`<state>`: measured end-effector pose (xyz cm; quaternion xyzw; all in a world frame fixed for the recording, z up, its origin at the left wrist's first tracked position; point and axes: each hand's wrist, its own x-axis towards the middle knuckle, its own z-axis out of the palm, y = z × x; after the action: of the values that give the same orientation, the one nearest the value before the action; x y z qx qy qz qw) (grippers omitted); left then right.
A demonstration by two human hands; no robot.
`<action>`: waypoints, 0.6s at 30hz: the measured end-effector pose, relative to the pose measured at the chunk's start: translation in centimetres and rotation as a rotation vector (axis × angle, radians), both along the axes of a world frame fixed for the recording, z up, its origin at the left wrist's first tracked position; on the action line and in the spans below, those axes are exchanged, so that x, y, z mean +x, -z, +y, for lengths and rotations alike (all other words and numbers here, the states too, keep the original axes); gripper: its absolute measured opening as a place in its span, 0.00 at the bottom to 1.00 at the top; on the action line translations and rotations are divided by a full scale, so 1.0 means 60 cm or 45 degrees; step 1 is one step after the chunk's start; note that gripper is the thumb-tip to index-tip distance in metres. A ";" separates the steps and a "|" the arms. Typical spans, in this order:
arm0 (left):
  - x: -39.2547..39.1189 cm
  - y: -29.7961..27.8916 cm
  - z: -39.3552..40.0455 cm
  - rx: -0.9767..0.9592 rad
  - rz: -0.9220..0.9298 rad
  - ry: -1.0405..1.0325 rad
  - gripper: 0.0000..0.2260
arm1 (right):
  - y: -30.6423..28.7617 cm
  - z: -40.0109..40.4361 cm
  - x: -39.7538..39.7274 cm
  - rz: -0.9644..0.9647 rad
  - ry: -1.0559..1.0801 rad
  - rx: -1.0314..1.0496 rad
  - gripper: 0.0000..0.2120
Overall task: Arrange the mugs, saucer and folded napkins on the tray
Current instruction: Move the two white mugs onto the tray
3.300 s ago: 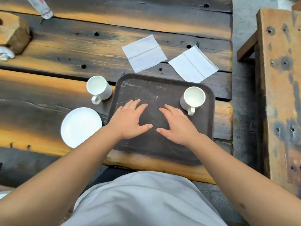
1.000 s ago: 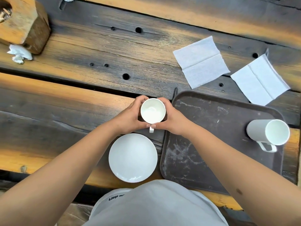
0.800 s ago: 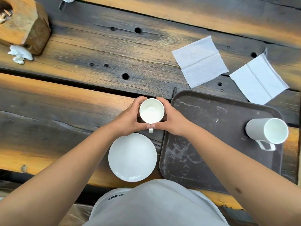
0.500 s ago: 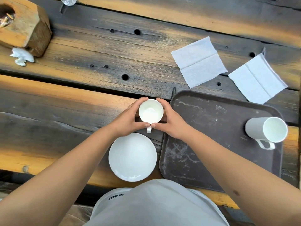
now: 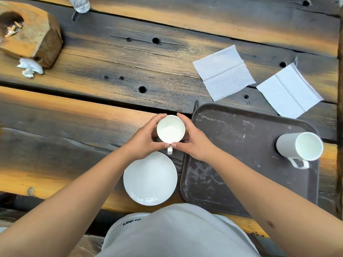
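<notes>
Round white ceramic saucer (image 5: 150, 178) at 6 o'clock, on the dark weathered plank table (image 5: 92, 58), just beside the dark brown rectangular plastic tray (image 5: 232, 145). Above it, small white ceramic mug (image 5: 171, 129) gripped by left hand (image 5: 143, 140) and right hand (image 5: 193, 140), fingers curled round both sides, handle toward 6 o'clock. Second white ceramic mug (image 5: 298, 146) on tray at 3 o'clock. Two folded white paper napkins (image 5: 223, 72) (image 5: 288, 89) on table at 1 o'clock, beyond tray.

— What can't you make out on the held mug (image 5: 171, 129)?
— Your hands cover its sides, so whether it touches the table stays unclear.
— Anything cut off?
— The far bottle (image 5: 78, 3) and the wooden block (image 5: 27, 32) at far left.
</notes>
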<state>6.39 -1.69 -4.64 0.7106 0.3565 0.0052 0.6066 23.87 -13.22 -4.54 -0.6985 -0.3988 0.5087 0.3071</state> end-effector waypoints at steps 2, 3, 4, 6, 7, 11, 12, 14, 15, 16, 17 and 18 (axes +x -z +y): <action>0.001 -0.006 -0.008 0.016 -0.001 -0.003 0.38 | -0.008 -0.004 0.001 -0.023 0.009 0.009 0.43; 0.002 -0.009 -0.011 0.019 0.004 0.003 0.38 | -0.012 -0.008 0.002 -0.027 0.013 0.018 0.43; 0.004 -0.014 -0.014 0.016 0.013 0.011 0.38 | -0.016 -0.012 0.003 -0.028 0.016 0.026 0.43; 0.010 -0.024 -0.021 0.038 0.028 0.032 0.39 | -0.024 -0.023 0.008 -0.036 0.020 0.043 0.44; 0.013 -0.030 -0.026 0.054 0.028 0.040 0.39 | -0.028 -0.029 0.011 -0.035 0.022 0.050 0.44; 0.030 -0.050 -0.054 0.048 0.039 0.033 0.39 | -0.042 -0.063 0.025 -0.034 0.035 0.046 0.45; 0.036 -0.054 -0.064 0.056 0.038 0.041 0.39 | -0.045 -0.074 0.029 -0.043 0.040 0.041 0.45; 0.048 -0.061 -0.083 0.066 0.021 0.059 0.39 | -0.051 -0.097 0.038 -0.052 0.057 0.035 0.46; 0.054 -0.063 -0.092 0.068 0.008 0.065 0.39 | -0.053 -0.110 0.043 -0.054 0.069 0.034 0.46; 0.061 -0.064 -0.101 0.072 -0.005 0.071 0.39 | -0.056 -0.122 0.048 -0.060 0.083 0.038 0.45; 0.067 -0.065 -0.111 0.080 -0.013 0.078 0.39 | -0.058 -0.135 0.054 -0.071 0.096 0.046 0.45; 0.074 -0.066 -0.120 0.090 -0.014 0.086 0.40 | -0.061 -0.147 0.059 -0.081 0.105 0.055 0.44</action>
<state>10.84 -8.87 -0.68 0.7431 0.3287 0.0013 0.5829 27.43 -22.05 -0.91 -0.7234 -0.3902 0.4643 0.3298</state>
